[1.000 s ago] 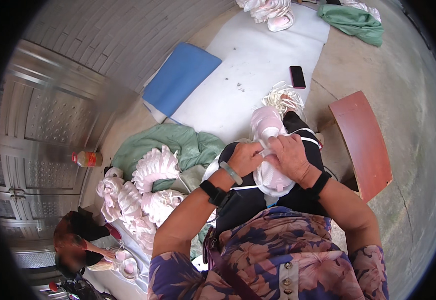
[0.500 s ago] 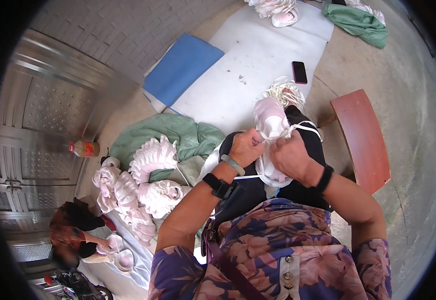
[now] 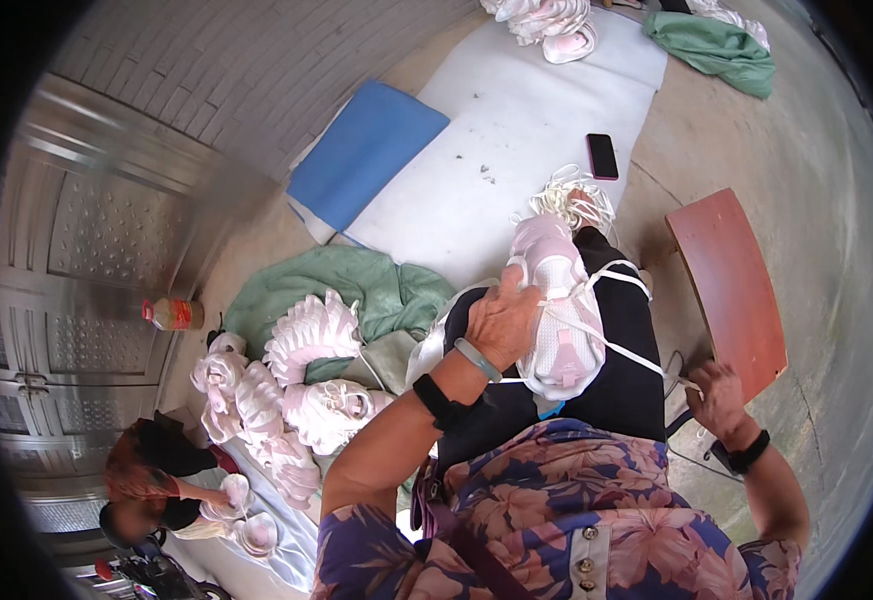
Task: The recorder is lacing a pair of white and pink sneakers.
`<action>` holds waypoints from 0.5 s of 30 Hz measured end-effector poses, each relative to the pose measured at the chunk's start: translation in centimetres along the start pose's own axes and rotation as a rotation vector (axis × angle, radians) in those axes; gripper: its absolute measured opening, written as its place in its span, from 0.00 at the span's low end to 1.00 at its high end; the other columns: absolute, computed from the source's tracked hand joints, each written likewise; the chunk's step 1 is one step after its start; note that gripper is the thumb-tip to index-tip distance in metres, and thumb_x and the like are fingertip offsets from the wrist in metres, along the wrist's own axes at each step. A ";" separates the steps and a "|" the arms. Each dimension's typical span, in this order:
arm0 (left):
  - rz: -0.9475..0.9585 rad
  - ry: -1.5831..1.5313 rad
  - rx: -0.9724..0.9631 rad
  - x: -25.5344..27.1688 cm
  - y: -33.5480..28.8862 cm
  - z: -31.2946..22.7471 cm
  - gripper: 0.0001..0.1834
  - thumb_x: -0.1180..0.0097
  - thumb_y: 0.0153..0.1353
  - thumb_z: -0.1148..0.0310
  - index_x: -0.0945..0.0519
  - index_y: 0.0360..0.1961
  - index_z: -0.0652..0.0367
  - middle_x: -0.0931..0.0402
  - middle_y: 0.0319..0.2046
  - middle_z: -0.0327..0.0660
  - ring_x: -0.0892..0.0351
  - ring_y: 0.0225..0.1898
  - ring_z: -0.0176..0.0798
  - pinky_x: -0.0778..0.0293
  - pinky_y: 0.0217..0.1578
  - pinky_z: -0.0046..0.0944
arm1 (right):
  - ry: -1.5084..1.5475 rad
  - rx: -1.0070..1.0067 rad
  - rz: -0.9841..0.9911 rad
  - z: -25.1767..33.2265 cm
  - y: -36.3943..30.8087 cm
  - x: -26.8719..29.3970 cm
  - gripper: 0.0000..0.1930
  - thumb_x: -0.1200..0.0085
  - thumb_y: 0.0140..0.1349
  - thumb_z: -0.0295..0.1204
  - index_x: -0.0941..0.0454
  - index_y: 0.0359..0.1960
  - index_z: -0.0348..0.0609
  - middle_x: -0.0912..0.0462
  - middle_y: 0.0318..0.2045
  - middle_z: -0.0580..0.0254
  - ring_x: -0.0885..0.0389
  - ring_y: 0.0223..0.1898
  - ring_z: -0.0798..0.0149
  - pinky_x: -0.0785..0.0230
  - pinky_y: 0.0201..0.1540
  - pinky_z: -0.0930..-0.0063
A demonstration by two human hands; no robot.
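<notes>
A pink and white shoe upper [image 3: 567, 350] lies lengthwise across my lap, its mesh facing up. My left hand [image 3: 505, 318] grips its left edge, the thumb and fingers closed around the side near the eyelets. From the eyelets a white shoelace [image 3: 625, 350] runs taut to the right, and my right hand [image 3: 719, 405] pinches its end, well apart from the upper. Another loop of lace hangs over my right knee. A bunch of loose white laces [image 3: 572, 195] rests just beyond the toe of the upper.
Stacked shoe uppers [image 3: 312, 335] lie at left by a green sack [image 3: 347, 270]. A red-brown wooden bench [image 3: 727, 290] stands at right. Ahead, a white sheet [image 3: 497, 140] bears a phone [image 3: 603, 157] and a blue mat [image 3: 367, 155]. Another person [image 3: 162, 460] handles uppers at lower left.
My right hand has moved away from the upper, down and to the right, drawing the lace out straight. My left hand has stayed at the upper's left edge.
</notes>
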State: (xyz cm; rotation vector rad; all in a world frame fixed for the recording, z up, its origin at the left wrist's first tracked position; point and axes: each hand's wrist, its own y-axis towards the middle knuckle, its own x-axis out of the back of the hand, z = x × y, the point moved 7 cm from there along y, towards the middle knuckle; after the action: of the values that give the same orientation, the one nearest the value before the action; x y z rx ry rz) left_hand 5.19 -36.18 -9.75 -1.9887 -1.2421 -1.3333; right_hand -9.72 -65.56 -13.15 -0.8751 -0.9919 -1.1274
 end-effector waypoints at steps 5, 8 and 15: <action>-0.046 0.081 -0.048 -0.2 0.2 -0.2 0.06 0.49 0.52 0.69 0.26 0.31 0.56 0.30 0.45 0.52 0.23 0.32 0.55 0.25 0.33 0.48 | 0.283 0.275 -0.326 8.7 7.4 2.9 0.17 0.46 0.48 0.28 0.27 0.43 0.42 0.25 0.34 0.55 0.27 0.39 0.52 0.39 0.44 0.61; -0.048 -0.021 -0.030 -0.2 0.0 -0.7 0.03 0.50 0.51 0.70 0.26 0.27 0.55 0.26 0.37 0.49 0.23 0.29 0.53 0.26 0.29 0.47 | 0.443 0.233 -0.214 11.0 9.6 1.6 0.13 0.46 0.52 0.31 0.27 0.40 0.43 0.24 0.32 0.57 0.26 0.37 0.53 0.39 0.43 0.63; -0.114 0.179 -0.084 0.8 0.0 -1.0 0.04 0.51 0.51 0.70 0.27 0.22 0.56 0.27 0.18 0.43 0.25 0.19 0.50 0.30 0.19 0.47 | 0.699 0.039 -0.026 10.8 11.3 -1.5 0.07 0.43 0.55 0.26 0.29 0.31 0.43 0.32 0.18 0.63 0.34 0.21 0.70 0.39 0.28 0.76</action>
State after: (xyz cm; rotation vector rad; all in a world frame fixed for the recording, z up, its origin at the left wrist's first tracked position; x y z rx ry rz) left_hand 4.82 -36.59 -8.64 -1.8295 -1.2497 -1.6052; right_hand -0.84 -52.68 -11.76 -0.3785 -0.4412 -1.3008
